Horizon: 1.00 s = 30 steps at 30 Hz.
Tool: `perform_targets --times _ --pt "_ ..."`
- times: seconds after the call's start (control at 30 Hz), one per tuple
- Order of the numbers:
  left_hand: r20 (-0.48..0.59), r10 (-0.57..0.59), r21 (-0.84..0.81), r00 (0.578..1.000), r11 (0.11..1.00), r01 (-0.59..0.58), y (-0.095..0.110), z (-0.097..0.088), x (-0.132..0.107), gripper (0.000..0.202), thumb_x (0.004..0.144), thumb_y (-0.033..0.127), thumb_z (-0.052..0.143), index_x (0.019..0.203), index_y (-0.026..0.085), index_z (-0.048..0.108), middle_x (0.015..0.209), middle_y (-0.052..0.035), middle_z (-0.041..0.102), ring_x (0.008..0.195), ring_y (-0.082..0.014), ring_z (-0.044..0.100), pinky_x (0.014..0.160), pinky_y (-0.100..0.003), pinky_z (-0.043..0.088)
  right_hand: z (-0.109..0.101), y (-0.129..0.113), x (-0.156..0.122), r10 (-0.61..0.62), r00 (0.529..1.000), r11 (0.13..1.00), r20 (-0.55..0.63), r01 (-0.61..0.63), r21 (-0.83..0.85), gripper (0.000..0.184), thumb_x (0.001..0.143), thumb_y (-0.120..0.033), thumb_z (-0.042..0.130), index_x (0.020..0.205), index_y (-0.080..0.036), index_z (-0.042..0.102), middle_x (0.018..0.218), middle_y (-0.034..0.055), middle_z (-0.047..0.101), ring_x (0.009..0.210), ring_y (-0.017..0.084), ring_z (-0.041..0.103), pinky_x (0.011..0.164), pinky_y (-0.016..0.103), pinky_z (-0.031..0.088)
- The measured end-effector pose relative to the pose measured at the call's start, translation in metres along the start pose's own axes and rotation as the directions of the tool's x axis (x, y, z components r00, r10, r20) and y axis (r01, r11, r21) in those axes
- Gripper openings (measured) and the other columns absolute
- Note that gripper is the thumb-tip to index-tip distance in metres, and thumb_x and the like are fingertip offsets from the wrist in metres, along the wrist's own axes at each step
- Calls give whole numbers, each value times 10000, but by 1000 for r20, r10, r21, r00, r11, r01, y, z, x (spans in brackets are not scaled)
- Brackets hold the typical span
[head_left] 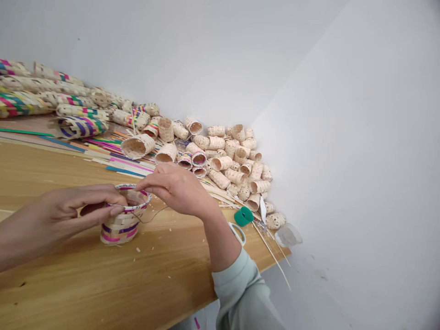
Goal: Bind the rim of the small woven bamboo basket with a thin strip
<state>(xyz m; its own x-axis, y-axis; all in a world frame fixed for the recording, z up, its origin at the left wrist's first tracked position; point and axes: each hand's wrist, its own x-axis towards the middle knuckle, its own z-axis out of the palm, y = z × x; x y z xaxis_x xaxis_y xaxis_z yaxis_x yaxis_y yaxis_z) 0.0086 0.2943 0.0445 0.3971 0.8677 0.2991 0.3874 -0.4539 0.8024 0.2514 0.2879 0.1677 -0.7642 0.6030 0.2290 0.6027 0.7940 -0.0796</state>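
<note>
A small woven basket (121, 228) with pink and purple bands and a whipped rim stands on the wooden table. My left hand (84, 207) pinches the near left side of its rim between thumb and fingers. Over the far right of the rim, my right hand (175, 187) has its thumb and forefinger pressed together; whether something lies between those fingertips is too small to make out. A thin dark thread (153, 217) loops from the basket's side toward the space under my right hand.
Many woven baskets and tubes (237, 156) are heaped along the wall. Loose coloured strips (117, 160) lie before them. On the right are a green ring (244, 216), a white scissor handle (238, 233) and a clear cup (288, 235) near the table's corner. Small chips dot the wood.
</note>
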Motion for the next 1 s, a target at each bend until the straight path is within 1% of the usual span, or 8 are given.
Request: perform_targets --times 0.1,0.3,0.4,0.53,0.6,0.77,0.9,1.0 --pt "32 -14 -32 999 999 15 -4 -1 -1 383 841 627 599 938 313 796 1035 -3 793 987 -217 724 825 -222 556 3 2 0 10 1000 1000 26 -10 -7 235 1067 -229 538 1133 -222 763 990 38 704 984 161 608 877 289 465" --pt "53 8 -27 999 1000 -6 -3 -5 -5 332 854 570 603 875 293 783 945 -11 781 906 -197 709 786 -205 535 8 5 -5 -69 998 995 3 69 75 239 1067 -193 526 1118 -215 759 972 22 706 972 136 623 905 266 491" --pt "96 5 -24 995 1000 -3 1 -6 -3 335 859 564 578 848 297 780 902 -16 776 867 -204 703 764 -220 539 7 5 -5 -77 997 994 -12 78 81 212 1039 -181 576 1026 -252 775 922 2 715 926 125 646 885 253 514" --pt "50 27 -22 998 999 -26 4 -4 0 369 827 609 557 778 317 778 808 -19 759 773 -214 701 694 -239 547 9 4 -3 -97 992 989 -77 105 102 266 983 -118 624 902 -313 785 851 -38 718 869 111 668 835 245 538" --pt "47 32 -24 998 999 -31 4 -3 0 375 828 611 547 762 319 774 804 -20 756 773 -212 701 691 -236 544 10 3 -3 -107 991 987 -77 115 111 261 981 -114 622 902 -300 788 860 -34 726 875 112 674 835 244 541" --pt "103 32 -45 994 999 -27 9 -5 0 351 860 576 554 807 307 774 847 -12 762 810 -193 697 734 -210 528 9 4 -1 -98 995 984 19 94 150 215 1015 -133 596 945 -246 764 940 -20 747 917 104 663 869 232 529" --pt "107 40 -55 994 998 -34 10 -6 1 328 860 561 581 853 300 779 887 -18 766 849 -194 697 759 -206 521 9 5 1 -146 989 966 12 140 217 225 1021 -106 569 940 -204 755 924 1 734 903 112 646 861 239 526" --pt "141 42 -55 989 998 -35 10 -4 1 329 883 544 559 863 300 779 908 -20 769 875 -194 700 776 -208 523 10 8 3 -170 984 955 55 150 257 224 1033 -111 552 944 -187 743 919 3 720 909 108 629 878 225 522"
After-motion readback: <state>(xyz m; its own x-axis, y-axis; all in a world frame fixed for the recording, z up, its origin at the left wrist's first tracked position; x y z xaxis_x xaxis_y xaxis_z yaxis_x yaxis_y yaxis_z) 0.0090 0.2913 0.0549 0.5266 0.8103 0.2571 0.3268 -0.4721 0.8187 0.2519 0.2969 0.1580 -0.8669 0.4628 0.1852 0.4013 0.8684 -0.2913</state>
